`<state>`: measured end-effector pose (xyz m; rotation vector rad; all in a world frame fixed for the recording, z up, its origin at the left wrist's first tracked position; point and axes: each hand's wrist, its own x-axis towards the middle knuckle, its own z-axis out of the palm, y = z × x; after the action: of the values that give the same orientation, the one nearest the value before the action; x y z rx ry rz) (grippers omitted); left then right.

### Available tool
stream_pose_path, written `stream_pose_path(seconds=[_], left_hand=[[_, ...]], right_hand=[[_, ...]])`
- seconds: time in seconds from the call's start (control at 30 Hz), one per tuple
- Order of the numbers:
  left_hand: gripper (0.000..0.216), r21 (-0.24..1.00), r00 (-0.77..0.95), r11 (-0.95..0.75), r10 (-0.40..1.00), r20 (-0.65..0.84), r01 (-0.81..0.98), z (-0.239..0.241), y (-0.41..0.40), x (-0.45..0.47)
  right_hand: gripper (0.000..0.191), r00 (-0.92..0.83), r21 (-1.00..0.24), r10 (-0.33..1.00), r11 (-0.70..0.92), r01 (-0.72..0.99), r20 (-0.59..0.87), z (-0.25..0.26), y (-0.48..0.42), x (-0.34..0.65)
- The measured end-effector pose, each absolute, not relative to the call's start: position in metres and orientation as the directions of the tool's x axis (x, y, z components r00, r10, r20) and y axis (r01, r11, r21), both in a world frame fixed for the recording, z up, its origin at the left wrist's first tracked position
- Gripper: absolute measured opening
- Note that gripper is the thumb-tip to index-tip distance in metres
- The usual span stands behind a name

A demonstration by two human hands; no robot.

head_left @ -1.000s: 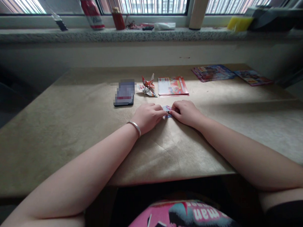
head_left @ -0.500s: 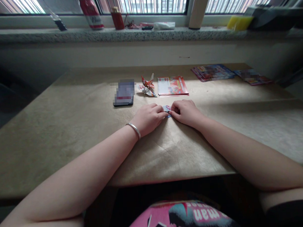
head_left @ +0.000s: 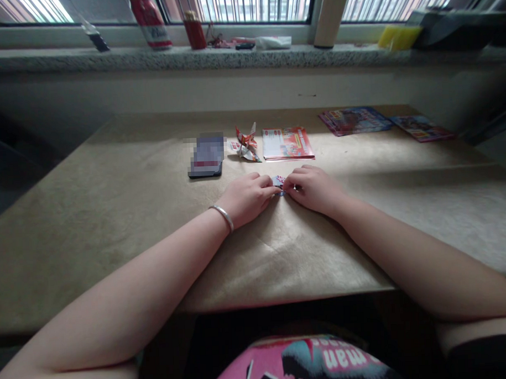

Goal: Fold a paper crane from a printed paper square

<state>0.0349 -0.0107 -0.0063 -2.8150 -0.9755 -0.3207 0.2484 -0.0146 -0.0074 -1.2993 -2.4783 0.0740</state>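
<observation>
Between my hands, low on the table, is a small folded piece of printed paper [head_left: 279,180], pale blue with red and white marks. My left hand [head_left: 250,198], below a silver bangle, pinches its left side with thumb and fingers. On the other side my right hand [head_left: 313,188] has its fingertips closed on the paper's right edge. Much of the paper is covered by my fingers. Just beyond it stand a folded paper crane [head_left: 247,144] in red, white and grey and a stack of printed red and white paper sheets [head_left: 288,144].
A dark phone [head_left: 207,155] lies left of the crane on the table [head_left: 113,216]. Colourful booklets [head_left: 354,121] lie at the back right, another [head_left: 423,128] beside them. The stone windowsill [head_left: 232,58] holds a red can [head_left: 151,21], a red container [head_left: 195,31] and a yellow item [head_left: 399,38].
My right fingers have shifted slightly left over the paper, covering a bit more of it. Otherwise both hands keep their places.
</observation>
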Motion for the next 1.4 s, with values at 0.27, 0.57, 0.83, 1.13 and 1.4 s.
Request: stream_pose_path(seconds=[0.27, 0.57, 0.83, 1.13, 1.4], left_hand=[[0.032, -0.106, 0.78, -0.78, 0.589, 0.21, 0.617, -0.002, -0.011, 0.038], [0.03, -0.134, 0.745, -0.74, 0.616, 0.257, 0.659, 0.001, -0.018, 0.04], [0.029, -0.131, 0.709, -0.707, 0.644, 0.286, 0.695, 0.002, -0.019, 0.037], [0.029, -0.118, 0.709, -0.705, 0.662, 0.243, 0.699, 0.004, -0.021, 0.035], [0.029, -0.104, 0.704, -0.704, 0.667, 0.244, 0.703, 0.004, -0.02, 0.033]], right_hand=[[0.028, -0.59, -0.11, 0.769, 0.627, 0.771, 0.245, -0.001, -0.022, 0.252], [0.027, -0.593, -0.013, 0.779, 0.608, 0.794, 0.201, 0.009, -0.023, 0.246], [0.024, -0.584, -0.021, 0.778, 0.604, 0.797, 0.232, 0.009, -0.022, 0.251], [0.022, -0.575, -0.079, 0.784, 0.605, 0.792, 0.234, 0.005, -0.018, 0.256], [0.02, -0.578, -0.085, 0.782, 0.609, 0.789, 0.231, 0.007, -0.018, 0.261]])
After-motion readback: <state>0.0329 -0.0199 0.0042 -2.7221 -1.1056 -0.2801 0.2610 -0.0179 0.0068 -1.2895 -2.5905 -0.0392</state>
